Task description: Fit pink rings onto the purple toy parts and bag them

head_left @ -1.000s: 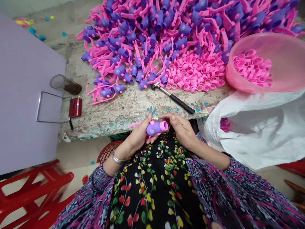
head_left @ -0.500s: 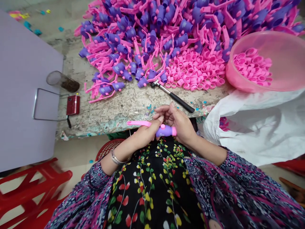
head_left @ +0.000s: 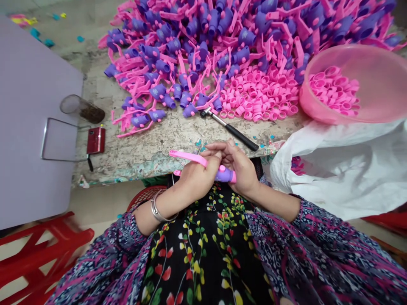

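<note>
Both my hands meet over my lap at the near edge of the stone table (head_left: 152, 146). My left hand (head_left: 195, 178) grips a purple toy part (head_left: 224, 174) with a pink ring on its end and long pink arms (head_left: 187, 156) sticking out to the left. My right hand (head_left: 240, 167) cups the ring end of the same part, fingers curled over it. Most of the purple body is hidden between the palms.
A big heap of purple-and-pink parts (head_left: 222, 38) covers the far table, with loose pink rings (head_left: 257, 99) beside it and more in a pink bowl (head_left: 378, 101). A hammer (head_left: 233, 131) lies near my hands. A white sack (head_left: 343, 165) hangs at right; red stools (head_left: 38, 250) stand at left.
The part was turned from pointing its ring outward to lying across my lap; my left hand has closed over it and the pink arms now stick out left.
</note>
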A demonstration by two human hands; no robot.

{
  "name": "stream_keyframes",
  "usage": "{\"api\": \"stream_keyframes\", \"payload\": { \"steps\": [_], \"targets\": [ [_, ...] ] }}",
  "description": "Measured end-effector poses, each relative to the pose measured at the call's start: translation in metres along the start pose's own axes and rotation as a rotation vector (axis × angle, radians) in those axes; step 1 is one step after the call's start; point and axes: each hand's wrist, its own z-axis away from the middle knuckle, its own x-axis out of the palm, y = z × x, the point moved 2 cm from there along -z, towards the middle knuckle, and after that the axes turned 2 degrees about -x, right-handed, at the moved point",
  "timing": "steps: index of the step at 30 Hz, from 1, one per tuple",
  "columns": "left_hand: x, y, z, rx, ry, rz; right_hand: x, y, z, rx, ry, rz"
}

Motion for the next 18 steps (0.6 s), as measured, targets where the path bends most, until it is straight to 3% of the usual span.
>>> {"api": "stream_keyframes", "payload": {
  "steps": [4, 9, 18],
  "targets": [
    [0.001, 0.01, 0.004, 0.068, 0.008, -0.058, -0.001, 0.003, 0.003, -0.051, 0.028, -0.001],
    [0.007, 0.003, 0.004, 0.131, -0.032, -0.027, -0.003, 0.013, 0.006, -0.059, 0.08, -0.035],
    [0.019, -0.013, -0.001, 0.052, -0.049, 0.107, -0.003, 0.025, 0.005, -0.023, 0.129, -0.083]
  ]
}}
